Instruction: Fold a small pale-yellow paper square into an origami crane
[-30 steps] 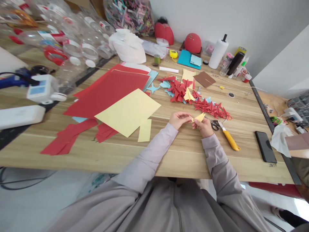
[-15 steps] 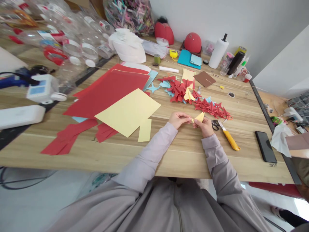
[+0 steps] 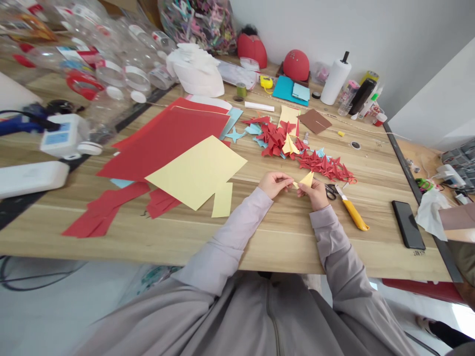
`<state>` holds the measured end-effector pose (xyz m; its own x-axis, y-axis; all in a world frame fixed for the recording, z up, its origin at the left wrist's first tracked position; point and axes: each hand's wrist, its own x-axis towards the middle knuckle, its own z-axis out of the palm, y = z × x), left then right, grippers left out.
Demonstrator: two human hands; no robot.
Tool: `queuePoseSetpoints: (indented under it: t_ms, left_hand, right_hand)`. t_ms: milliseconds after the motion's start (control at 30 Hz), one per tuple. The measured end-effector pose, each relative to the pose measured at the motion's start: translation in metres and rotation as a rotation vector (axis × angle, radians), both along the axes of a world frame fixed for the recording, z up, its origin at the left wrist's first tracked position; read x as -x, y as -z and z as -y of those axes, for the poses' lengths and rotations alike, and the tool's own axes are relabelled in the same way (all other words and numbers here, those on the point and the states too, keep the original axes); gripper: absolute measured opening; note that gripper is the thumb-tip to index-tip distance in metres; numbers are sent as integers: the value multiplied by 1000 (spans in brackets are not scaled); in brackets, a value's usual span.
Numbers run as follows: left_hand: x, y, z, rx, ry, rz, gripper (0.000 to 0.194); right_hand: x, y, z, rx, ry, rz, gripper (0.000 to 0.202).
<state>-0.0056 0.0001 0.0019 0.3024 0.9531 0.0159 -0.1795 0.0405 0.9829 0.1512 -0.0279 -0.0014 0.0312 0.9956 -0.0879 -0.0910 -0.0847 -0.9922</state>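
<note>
Between my two hands is a small folded piece of yellow paper [image 3: 307, 178], its pointed end standing up. My left hand [image 3: 275, 184] pinches the narrow tip on its left side. My right hand [image 3: 313, 192] grips the wider part, thumb toward me. Just beyond lie a pile of folded red paper pieces [image 3: 276, 139] and a row of red folded stars [image 3: 326, 165], with one folded yellow piece [image 3: 290, 145] on the pile. Scissors [image 3: 330, 192] and a yellow-handled utility knife [image 3: 355, 214] lie right of my right hand.
Left of my hands are a large yellow sheet [image 3: 196, 173], big red sheets [image 3: 166, 143] and red strips [image 3: 106, 210]. A black phone [image 3: 408, 225] lies at the right. Plastic bottles [image 3: 107, 64] crowd the back left; a white roll [image 3: 336, 81] stands at the back.
My left fingers have shifted very slightly left along the yellow paper's narrow tip, so a bit more of it shows. Otherwise things look the same.
</note>
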Motion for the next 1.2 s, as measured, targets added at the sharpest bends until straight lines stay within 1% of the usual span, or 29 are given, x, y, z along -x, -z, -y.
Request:
queuePoseSetpoints:
  t_ms: [233,533,667,767,867,933,1100,1200]
  left_hand:
    - [0,8,-3,6,11,-9,30]
    - [-5,16,-6,115,58,106,35]
    - [-6,14,-5,154,52,123,38]
    - [-5,11,-4,159,20,162,41]
    - [-5,8,-3,171,40,201,38]
    - [-5,7,-3,148,58,178,36]
    - [-6,9,-2,66,25,72,33]
    - [-5,9,-2,35,28,31,32]
  right_hand:
    - [1,-2,0,-50,-40,58,23]
    - [5,-2,1,-97,-48,114,25]
    - [5,-2,1,-98,-50,90,25]
    - [4,-2,0,-79,-32,62,25]
    - [3,-1,0,-53,-15,36,25]
    - [3,-1,0,-47,-15,26,25]
    - [4,0,0,-62,-38,28,25]
    - [4,0,0,-61,-44,33,25]
